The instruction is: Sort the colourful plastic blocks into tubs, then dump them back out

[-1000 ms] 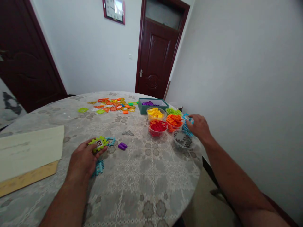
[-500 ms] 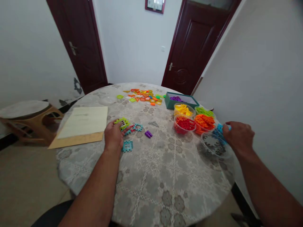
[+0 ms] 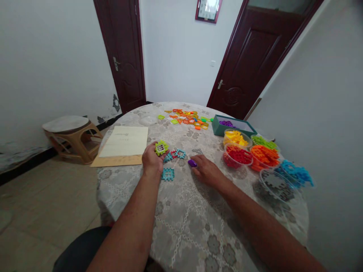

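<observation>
On the left side of the table, my left hand [image 3: 153, 158] is closed around a lime-green block panel [image 3: 161, 148] with a white window grid. Just right of those fingers lie a blue square frame block [image 3: 180, 153] and some small red and blue pieces. Another blue window-like block [image 3: 168, 174] rests on the cloth beside my left wrist. My right hand [image 3: 205, 169] is low over the table's middle, its fingertips pinched on a purple block piece [image 3: 192, 163]. The fingers partly cover the purple, so its full shape is hidden.
Clear bowls of yellow [image 3: 236, 138], red [image 3: 239, 155], orange [image 3: 264, 156], green, blue [image 3: 295, 173] and grey pieces [image 3: 278, 186] stand at the right. Behind them sits a green box [image 3: 219, 127]. Mixed pieces [image 3: 187, 117] lie at the back; paper sheets [image 3: 124, 141] lie left.
My right hand has left the blue bowl and come left to the purple pieces, its fingers now on them. My left hand keeps the lime-green panel. The view has turned left.
</observation>
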A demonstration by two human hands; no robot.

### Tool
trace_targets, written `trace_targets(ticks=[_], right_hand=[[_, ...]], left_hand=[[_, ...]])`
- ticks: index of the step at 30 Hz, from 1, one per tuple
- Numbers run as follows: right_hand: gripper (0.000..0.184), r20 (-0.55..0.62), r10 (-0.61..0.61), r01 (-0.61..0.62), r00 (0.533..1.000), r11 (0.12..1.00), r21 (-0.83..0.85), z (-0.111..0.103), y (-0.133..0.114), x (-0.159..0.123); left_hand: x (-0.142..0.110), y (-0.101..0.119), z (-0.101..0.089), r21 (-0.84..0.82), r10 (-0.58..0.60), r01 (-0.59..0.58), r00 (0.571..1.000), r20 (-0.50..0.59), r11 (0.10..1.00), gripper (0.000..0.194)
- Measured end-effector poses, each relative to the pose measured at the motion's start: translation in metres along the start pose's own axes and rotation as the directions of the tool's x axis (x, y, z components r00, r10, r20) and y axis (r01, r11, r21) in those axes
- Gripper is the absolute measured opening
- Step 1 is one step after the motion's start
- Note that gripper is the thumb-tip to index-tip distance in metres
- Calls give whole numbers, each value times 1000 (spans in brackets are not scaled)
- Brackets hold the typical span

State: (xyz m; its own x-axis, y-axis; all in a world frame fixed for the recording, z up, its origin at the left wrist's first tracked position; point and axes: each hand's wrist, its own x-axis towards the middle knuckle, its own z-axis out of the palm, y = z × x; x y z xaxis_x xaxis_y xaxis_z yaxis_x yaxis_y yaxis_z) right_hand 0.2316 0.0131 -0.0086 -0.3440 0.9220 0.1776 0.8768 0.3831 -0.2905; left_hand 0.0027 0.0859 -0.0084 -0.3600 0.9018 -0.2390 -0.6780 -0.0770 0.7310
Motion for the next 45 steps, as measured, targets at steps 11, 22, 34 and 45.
trace_targets(ticks=[11, 22, 34, 45], right_hand=[[37, 172, 52, -59, 984, 998, 38, -17, 4, 14], [34, 363, 198, -277, 910, 944, 179, -126, 85, 52], [30, -243, 255, -203, 936, 954, 218, -102, 52, 65], [30, -99, 210, -142, 973, 877, 460, -30, -27, 50]], left_hand=[[-1, -2, 1, 31, -114, 113, 993, 39, 993, 57], [-3, -6, -1, 111, -123, 108, 982, 141, 988, 48], [-18, -8, 5, 306, -243, 131, 899, 363, 943, 41], [-36, -7, 10, 435, -334, 41, 706, 624, 900, 51]])
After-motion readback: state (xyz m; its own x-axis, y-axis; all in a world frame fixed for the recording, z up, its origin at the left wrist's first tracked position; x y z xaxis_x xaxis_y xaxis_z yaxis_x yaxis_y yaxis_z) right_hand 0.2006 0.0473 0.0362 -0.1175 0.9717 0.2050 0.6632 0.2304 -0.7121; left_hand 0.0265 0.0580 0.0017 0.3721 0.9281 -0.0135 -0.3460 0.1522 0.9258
